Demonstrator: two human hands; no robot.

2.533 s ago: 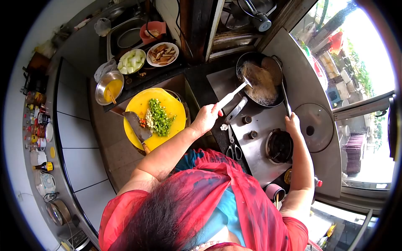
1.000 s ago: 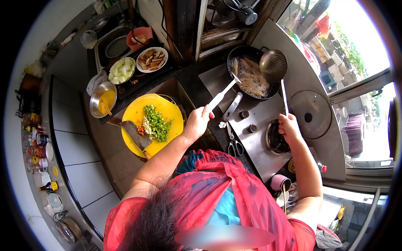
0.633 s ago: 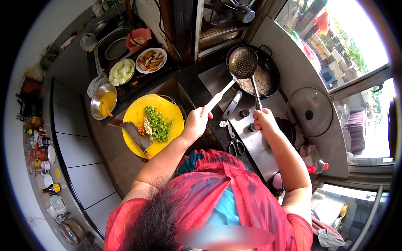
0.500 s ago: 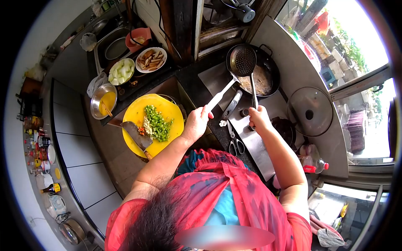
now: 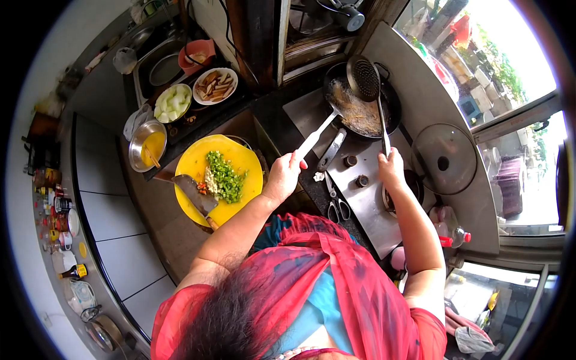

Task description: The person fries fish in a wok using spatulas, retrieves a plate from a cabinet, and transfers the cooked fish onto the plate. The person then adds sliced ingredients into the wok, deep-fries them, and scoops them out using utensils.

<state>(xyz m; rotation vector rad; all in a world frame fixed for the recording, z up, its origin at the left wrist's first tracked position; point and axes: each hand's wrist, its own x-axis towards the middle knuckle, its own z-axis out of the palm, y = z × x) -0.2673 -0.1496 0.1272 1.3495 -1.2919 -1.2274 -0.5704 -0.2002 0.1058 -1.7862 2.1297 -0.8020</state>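
Note:
My left hand (image 5: 284, 177) is closed around the white handle of a spatula (image 5: 311, 141), whose metal end reaches the left side of a black wok (image 5: 394, 123). My right hand (image 5: 390, 166) grips a long-handled perforated skimmer (image 5: 363, 77), its round head over the upper part of the wok. Brown food (image 5: 354, 111) lies in bubbling oil there. To the left, a yellow cutting board (image 5: 245, 162) carries chopped green pieces (image 5: 225, 178), minced white and red bits, and a cleaver (image 5: 197, 195).
A glass lid (image 5: 456, 171) leans at the right beside a second burner. Scissors (image 5: 338, 207) lie near the counter's front edge. A metal bowl of yellow liquid (image 5: 142, 157), a bowl of pale green chunks (image 5: 173, 102) and a plate of brown strips (image 5: 215, 87) stand upper left.
The skimmer swung left across the wok, then back right to its upper part, with my right hand following. The spatula stayed at the wok's left side in my left hand.

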